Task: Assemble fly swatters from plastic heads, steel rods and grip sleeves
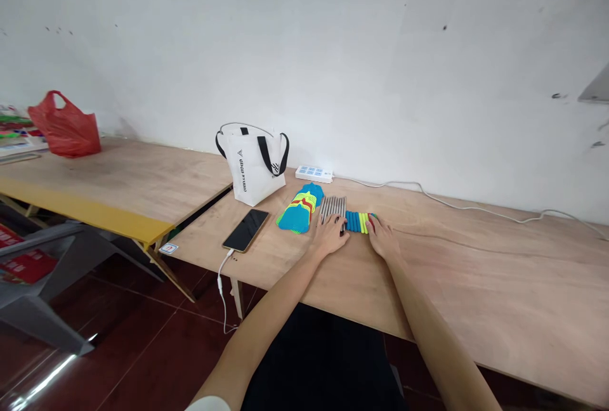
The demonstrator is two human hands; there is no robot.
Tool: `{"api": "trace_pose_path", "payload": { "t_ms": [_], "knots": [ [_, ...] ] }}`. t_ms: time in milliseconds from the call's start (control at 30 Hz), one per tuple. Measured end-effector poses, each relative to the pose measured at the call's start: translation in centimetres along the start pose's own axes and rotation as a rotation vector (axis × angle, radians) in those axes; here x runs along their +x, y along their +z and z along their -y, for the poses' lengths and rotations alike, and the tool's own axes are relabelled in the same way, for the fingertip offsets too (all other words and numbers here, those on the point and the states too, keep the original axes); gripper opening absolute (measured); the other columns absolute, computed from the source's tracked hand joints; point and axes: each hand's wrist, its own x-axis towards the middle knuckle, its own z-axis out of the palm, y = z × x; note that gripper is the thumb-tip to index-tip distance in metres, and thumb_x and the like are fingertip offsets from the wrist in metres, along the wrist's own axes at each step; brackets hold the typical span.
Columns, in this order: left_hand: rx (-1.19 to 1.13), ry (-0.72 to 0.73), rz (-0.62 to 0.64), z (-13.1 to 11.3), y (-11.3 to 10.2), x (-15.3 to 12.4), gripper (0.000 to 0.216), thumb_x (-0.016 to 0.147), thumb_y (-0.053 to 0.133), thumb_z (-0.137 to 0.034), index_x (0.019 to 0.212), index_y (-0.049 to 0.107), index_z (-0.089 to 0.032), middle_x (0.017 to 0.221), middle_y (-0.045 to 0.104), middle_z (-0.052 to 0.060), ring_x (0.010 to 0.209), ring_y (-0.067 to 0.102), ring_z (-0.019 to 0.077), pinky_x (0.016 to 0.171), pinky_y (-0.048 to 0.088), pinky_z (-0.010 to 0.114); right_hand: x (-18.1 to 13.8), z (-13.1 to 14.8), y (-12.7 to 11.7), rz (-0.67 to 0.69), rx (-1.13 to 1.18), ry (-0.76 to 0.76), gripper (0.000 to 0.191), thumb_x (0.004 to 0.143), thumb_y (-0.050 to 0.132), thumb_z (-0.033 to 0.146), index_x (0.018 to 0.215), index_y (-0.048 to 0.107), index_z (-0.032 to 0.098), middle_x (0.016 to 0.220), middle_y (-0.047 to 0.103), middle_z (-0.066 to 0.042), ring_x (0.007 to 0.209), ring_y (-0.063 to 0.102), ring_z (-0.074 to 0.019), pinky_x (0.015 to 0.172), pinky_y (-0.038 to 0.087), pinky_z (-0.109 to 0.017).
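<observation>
White wall (333,49) behind, marked with a few dark specks; dark red tiled floor (143,347) below.

Near table (476,284): pale plywood top, the one I work at. It carries everything listed below except the red bag.

Second table (118,176): plywood with a yellow edge, to my left, set apart from the near table by a narrow gap.

Red plastic bag (64,125): on the far left of the second table, crumpled, handles up.

White tote bag (254,167): black straps, upright at the near table's left rear corner.

White cable (476,208): runs along the wall side of the table to a white power strip (314,174).

Phone (245,229): dark screen up, near the table's front edge, a white lead hanging from it.

Blue card pack (301,209): flat, with yellow-green and red bands, just right of the phone.

Row of screwdrivers (349,217): metal shafts to the left, blue and yellow-green handles to the right, lying side by side just beside the card pack.

My left hand (329,238): palm down, fingers spread loosely, tips resting on the metal shafts; nothing clamped.

My right hand (382,236): palm down, fingertips against the handle end of the row; I cannot tell whether it grips anything.
</observation>
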Motion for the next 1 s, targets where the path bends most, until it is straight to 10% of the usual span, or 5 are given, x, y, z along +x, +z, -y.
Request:
{"api": "trace_pose_path", "payload": {
  "t_ms": [1000],
  "knots": [
    [-0.016, 0.011, 0.021, 0.3, -1.0, 0.0, 0.033, 0.093, 0.056, -0.026, 0.124, 0.066, -0.027, 0.143, 0.059, 0.005, 0.137, 0.05, 0.0252, 0.126, 0.022, 0.05, -0.2, 0.2, -0.1, 0.029, -0.022, -0.015, 0.061, 0.105, 0.018, 0.051, 0.153, 0.041, 0.021, 0.162, 0.038, -0.011, 0.145, 0.041, -0.0269, 0.121, 0.027, -0.045]
  ]
}}
